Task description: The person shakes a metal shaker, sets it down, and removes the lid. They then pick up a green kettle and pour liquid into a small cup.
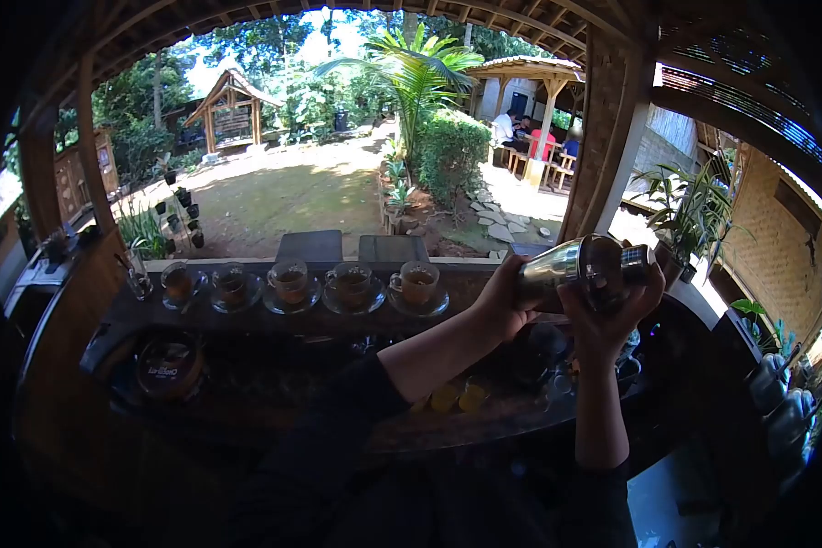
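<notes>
A shiny metal cocktail shaker [557, 271] is held up sideways above the right part of the counter, its capped end toward the right. My left hand [502, 306] is wrapped round the base end of it. At the cap end, my right hand [607, 315] grips the shaker from below, fingers closed round it. Left of my hands, several glass cups stand on saucers along the ledge; the nearest cup [418, 283] contains an amber drink. Whatever is inside the shaker is hidden.
A round tub [169, 365] sits at the left of the dark counter [338, 425]. Small yellow items [457, 397] and dim glassware [557, 384] lie below my forearms. A wooden post [607, 128] rises behind the shaker. Seated people are far off under a shelter [530, 68].
</notes>
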Demonstrator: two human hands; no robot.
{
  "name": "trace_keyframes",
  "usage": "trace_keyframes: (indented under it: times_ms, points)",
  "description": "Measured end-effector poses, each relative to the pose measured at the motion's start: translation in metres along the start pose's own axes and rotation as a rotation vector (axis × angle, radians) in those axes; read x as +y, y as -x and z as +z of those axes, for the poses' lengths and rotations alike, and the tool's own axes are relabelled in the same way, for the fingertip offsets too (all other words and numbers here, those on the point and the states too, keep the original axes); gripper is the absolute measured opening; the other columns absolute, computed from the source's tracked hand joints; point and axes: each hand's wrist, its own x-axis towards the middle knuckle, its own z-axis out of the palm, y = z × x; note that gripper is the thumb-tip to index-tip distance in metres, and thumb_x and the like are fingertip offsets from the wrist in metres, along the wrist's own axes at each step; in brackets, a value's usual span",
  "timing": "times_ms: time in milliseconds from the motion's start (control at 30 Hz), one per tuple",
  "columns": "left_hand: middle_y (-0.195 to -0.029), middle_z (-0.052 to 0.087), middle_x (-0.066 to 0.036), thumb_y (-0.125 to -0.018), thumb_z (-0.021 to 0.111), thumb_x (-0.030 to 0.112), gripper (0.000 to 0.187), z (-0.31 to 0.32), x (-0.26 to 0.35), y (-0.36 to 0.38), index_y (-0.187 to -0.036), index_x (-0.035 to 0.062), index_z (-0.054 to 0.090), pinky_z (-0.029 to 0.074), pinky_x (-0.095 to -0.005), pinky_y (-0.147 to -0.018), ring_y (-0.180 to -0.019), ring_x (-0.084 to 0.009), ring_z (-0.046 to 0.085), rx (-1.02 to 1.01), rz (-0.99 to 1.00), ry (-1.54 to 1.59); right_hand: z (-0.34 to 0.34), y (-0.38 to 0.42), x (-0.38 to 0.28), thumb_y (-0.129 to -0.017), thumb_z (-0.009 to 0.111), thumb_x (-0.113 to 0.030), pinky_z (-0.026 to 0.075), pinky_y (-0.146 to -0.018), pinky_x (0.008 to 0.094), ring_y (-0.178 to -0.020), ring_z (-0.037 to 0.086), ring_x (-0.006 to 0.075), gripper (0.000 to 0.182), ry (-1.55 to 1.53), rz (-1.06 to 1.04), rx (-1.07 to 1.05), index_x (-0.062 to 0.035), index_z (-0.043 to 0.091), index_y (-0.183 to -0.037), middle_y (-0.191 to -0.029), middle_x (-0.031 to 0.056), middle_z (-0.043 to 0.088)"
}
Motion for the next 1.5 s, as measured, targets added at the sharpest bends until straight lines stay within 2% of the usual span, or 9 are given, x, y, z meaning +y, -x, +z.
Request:
trace_keyframes:
  times_ms: [233,533,700,900,1133,1300,1333,1367,1500]
  points:
    - [-0.102,0.054,-0.013,-0.078,0.059,0.027,0.036,0.026,0.021,0.073,-0.106,0.0046,0.054,0.047,-0.0405,-0.088,-0.101,-0.0255,0.055,-0.660,0.377,-0.136,0.009,0.030,-0.042,-0.070,0.071,-0.022,0.035,-0.102,0.0459,-0.124,0.037,0.0339,0.070,-0.747,-0.558,-0.158,-0.0140,0.036,-0.130,-0.133,0.0153,0.032]
    - [-0.101,0.060,-0.012,-0.084,0.049,0.028,0.034,-0.036,0.025,0.057,-0.106,0.0039,0.056,0.047,-0.0420,-0.090,-0.098,-0.0269,0.058,-0.046,0.252,0.135,0.034,0.022,-0.016,-0.060,0.084,-0.029,0.048,-0.082,0.0486,-0.109,0.048,0.0407,0.087,-0.363,-0.238,-0.467,-0.0237,0.032,-0.129,-0.124,0.0143,0.041]
    - [-0.104,0.052,-0.013,-0.080,0.054,0.025,0.032,-0.014,0.033,0.095,-0.105,0.0063,0.056,0.047,-0.0447,-0.088,-0.105,-0.0283,0.051,-0.598,0.503,0.109,0.024,0.017,-0.070,-0.073,0.064,-0.033,0.038,-0.092,0.0557,-0.108,0.048,0.0370,0.041,-0.668,-1.151,-0.269,-0.0414,0.052,-0.111,-0.122,-0.0094,0.043]
    - [-0.111,0.059,-0.014,-0.093,0.028,0.024,0.039,-0.077,0.029,0.097,-0.117,0.0039,0.051,0.048,-0.0411,-0.092,-0.102,-0.0263,0.060,0.365,0.506,0.354,0.109,0.028,-0.033,-0.055,0.087,-0.013,0.043,-0.091,0.0414,-0.113,0.046,0.0278,0.087,-0.831,0.131,-0.586,-0.0136,0.037,-0.126,-0.126,0.0132,0.038]
    - [-0.104,0.055,-0.014,-0.083,0.052,0.030,0.038,-0.026,0.060,0.152,-0.110,0.0042,0.055,0.046,-0.0450,-0.088,-0.100,-0.0295,0.053,-0.292,0.686,0.075,0.054,0.020,-0.099,-0.070,0.068,-0.037,0.029,-0.094,0.0657,-0.104,0.049,0.0455,0.044,-1.044,-0.828,-0.434,-0.0387,0.051,-0.110,-0.111,0.0046,0.052]
    - [-0.109,0.058,-0.015,-0.087,0.044,0.030,0.038,-0.164,0.080,0.132,-0.110,0.0015,0.056,0.048,-0.0443,-0.087,-0.098,-0.0273,0.058,0.105,0.527,0.462,0.125,0.029,-0.092,-0.060,0.081,-0.017,0.046,-0.080,0.0528,-0.108,0.048,0.0472,0.066,-0.845,-0.565,-0.451,-0.0388,0.046,-0.112,-0.122,0.0156,0.047]
    - [-0.115,0.057,-0.015,-0.089,0.039,0.029,0.040,-0.113,0.081,0.141,-0.113,0.0014,0.054,0.049,-0.0429,-0.088,-0.102,-0.0261,0.059,-0.433,0.591,0.117,0.143,0.035,-0.090,-0.057,0.083,-0.013,0.046,-0.082,0.0508,-0.109,0.047,0.0453,0.074,-0.863,-0.311,-0.533,-0.0320,0.043,-0.117,-0.123,0.0165,0.045]
    - [-0.116,0.057,-0.015,-0.090,0.036,0.029,0.041,-0.110,0.072,0.142,-0.116,0.0023,0.053,0.049,-0.0418,-0.091,-0.106,-0.0270,0.058,0.150,0.735,0.187,0.154,0.037,-0.090,-0.055,0.085,-0.010,0.046,-0.083,0.0487,-0.110,0.047,0.0433,0.082,-0.870,-0.058,-0.610,-0.0252,0.040,-0.122,-0.123,0.0175,0.043]
    - [-0.114,0.055,-0.013,-0.088,0.049,0.030,0.040,-0.121,0.088,0.171,-0.118,0.0030,0.050,0.045,-0.0398,-0.095,-0.100,-0.0276,0.057,-0.183,0.639,0.178,0.109,0.031,-0.135,-0.062,0.077,-0.027,0.041,-0.086,0.0568,-0.109,0.047,0.0413,0.068,-0.869,-0.854,-0.455,-0.0425,0.043,-0.119,-0.124,0.0063,0.046]
